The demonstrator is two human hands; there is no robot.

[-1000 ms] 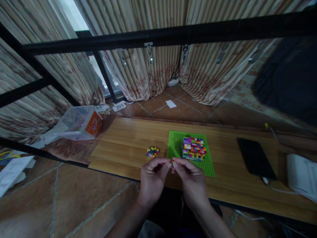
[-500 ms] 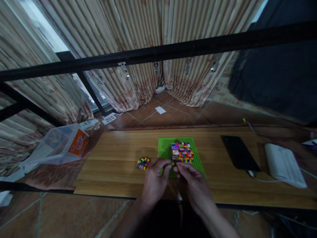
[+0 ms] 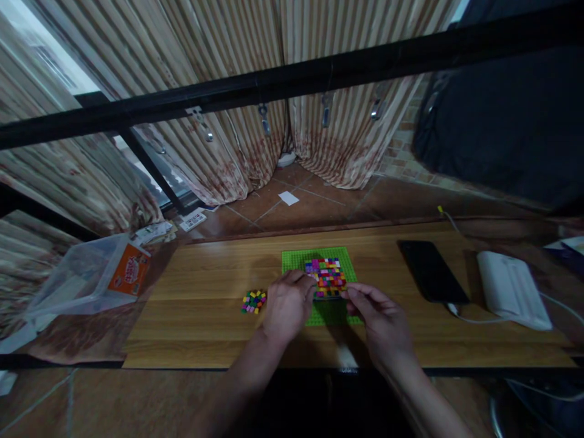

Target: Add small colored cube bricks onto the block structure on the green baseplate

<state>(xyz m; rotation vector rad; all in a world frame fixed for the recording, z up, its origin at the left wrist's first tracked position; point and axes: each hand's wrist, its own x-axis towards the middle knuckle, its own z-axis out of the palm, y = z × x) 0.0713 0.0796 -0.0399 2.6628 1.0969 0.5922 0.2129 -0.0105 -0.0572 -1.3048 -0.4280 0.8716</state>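
A block of many small coloured toy bricks (image 3: 326, 277) stands on a green studded baseplate (image 3: 335, 315). My left hand (image 3: 291, 302) is at the block's left side, its fingers curled and their tips partly hidden. At the front right corner of the block, my right hand (image 3: 381, 316) has thumb and forefinger pinched together. Whatever is between the fingertips of either hand is too small or hidden to make out. Just left of my left hand lies a small pile of loose bricks (image 3: 253, 301), in yellow, green, pink and other colours.
The wooden table (image 3: 196, 328) also carries a black phone (image 3: 432, 272) on a cable and a white device (image 3: 513, 291) at the right. Off its left end stands a clear plastic box (image 3: 86, 274) with an orange label. A dark rail (image 3: 274, 85) crosses behind the table, before striped curtains.
My hands were together in front of the block, with small green and orange bricks at the fingertips. They have parted to its left and right sides. The view has shifted slightly.
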